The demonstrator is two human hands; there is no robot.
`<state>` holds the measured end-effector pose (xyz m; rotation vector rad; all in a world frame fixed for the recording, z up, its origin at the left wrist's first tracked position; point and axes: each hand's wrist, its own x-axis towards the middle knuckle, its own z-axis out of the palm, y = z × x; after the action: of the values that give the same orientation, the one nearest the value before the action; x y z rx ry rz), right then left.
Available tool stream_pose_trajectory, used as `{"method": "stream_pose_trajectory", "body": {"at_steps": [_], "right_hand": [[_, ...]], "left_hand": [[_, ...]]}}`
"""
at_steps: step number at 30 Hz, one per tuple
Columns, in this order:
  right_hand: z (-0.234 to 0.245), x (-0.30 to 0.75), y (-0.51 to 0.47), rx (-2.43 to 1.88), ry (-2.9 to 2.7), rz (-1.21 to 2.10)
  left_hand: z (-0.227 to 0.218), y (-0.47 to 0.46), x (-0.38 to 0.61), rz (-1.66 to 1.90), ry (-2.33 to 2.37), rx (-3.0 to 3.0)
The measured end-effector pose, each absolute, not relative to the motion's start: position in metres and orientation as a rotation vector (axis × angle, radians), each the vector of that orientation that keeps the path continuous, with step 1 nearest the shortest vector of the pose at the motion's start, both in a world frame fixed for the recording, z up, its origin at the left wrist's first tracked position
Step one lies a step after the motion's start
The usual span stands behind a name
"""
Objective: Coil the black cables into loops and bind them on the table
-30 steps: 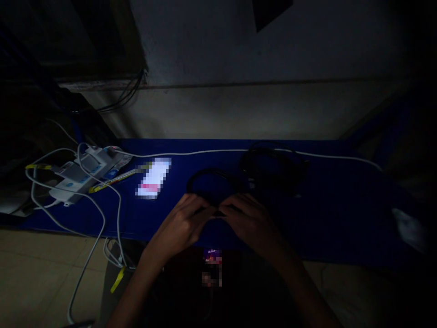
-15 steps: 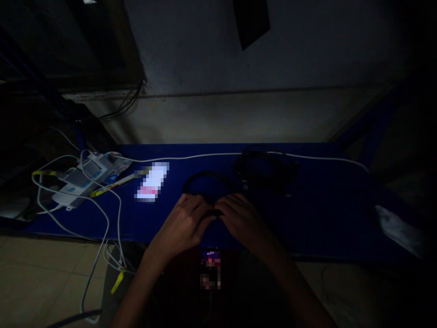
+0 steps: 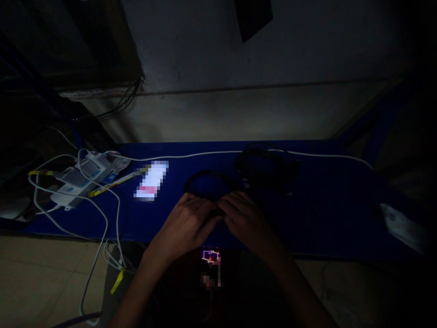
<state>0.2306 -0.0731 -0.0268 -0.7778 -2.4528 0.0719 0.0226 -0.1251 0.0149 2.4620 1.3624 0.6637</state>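
Note:
The scene is very dim. My left hand (image 3: 186, 221) and my right hand (image 3: 244, 218) meet at the near edge of a blue table (image 3: 324, 205). Both have their fingers curled and pinched on a black cable (image 3: 205, 180), whose loop lies on the table just beyond my fingertips. A second, larger coil of black cable (image 3: 268, 166) rests further back to the right. What lies between my fingertips is hard to make out in the dark.
A lit phone (image 3: 151, 181) lies left of the hands. A white power strip (image 3: 80, 177) with white cords sits at the table's left end. A white cord (image 3: 211, 154) runs along the back edge. Something pale (image 3: 399, 225) lies at far right. A wall stands behind.
My hands have drawn slightly closer together over the black cable, fingers now overlapping. The view has shifted a little; nothing else on the table has moved.

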Motion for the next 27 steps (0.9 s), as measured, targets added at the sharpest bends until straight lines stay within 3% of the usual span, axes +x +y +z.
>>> {"method": "stream_pose_trajectory", "body": {"at_steps": [10,19,27], "right_hand": [[-0.035,0.234,-0.07,-0.74,-2.303,0.221],[-0.025,0.237,-0.076,-0.767,-2.246,0.569],[-0.025,0.239,-0.073,-0.777,-2.221,0.666]], "left_hand": [[0.002,-0.12,0.035,0.965,1.453,2.151],[-0.008,-0.128,0.032,1.061,1.446,2.114],[-0.012,-0.132,0.029,1.116,1.462,2.067]]}}
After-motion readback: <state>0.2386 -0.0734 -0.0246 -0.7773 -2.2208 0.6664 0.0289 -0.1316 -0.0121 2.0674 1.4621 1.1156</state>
